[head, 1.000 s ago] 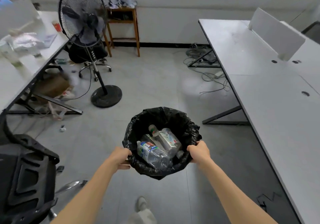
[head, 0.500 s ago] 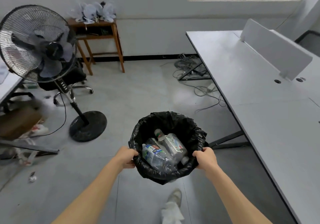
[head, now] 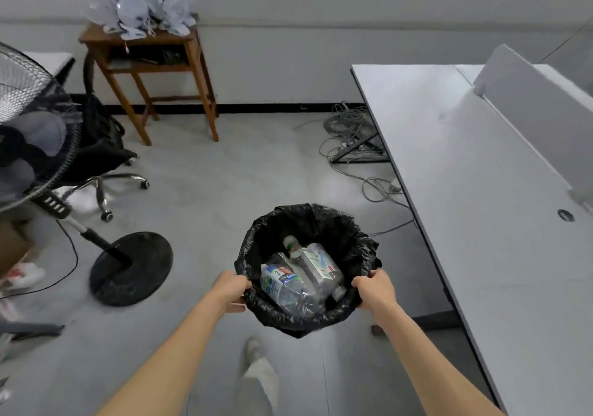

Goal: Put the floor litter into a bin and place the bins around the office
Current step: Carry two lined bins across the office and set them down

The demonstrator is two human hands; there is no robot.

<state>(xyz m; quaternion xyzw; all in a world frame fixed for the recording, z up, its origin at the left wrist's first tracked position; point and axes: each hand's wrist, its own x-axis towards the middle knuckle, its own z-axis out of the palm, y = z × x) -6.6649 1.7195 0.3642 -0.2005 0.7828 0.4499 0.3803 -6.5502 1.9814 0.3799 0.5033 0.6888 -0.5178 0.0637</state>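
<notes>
I carry a round bin lined with a black bag (head: 308, 223) in front of me, above the grey floor. My left hand (head: 231, 290) grips the bin's left rim and my right hand (head: 373, 290) grips its right rim. Inside lie several crushed clear plastic bottles (head: 288, 284), some with blue or white labels. My foot in a light shoe (head: 253, 349) shows below the bin.
A long white desk (head: 481, 207) with a divider runs along the right; loose cables (head: 353, 139) lie beneath its far end. A standing fan (head: 125, 268) and an office chair (head: 96, 165) stand at the left. A wooden side table (head: 150, 62) stands by the far wall.
I have walked forward and turned right with the bin; the fan has slid to the left edge of view and the wooden table and wall are nearer. Both hands keep their grip.
</notes>
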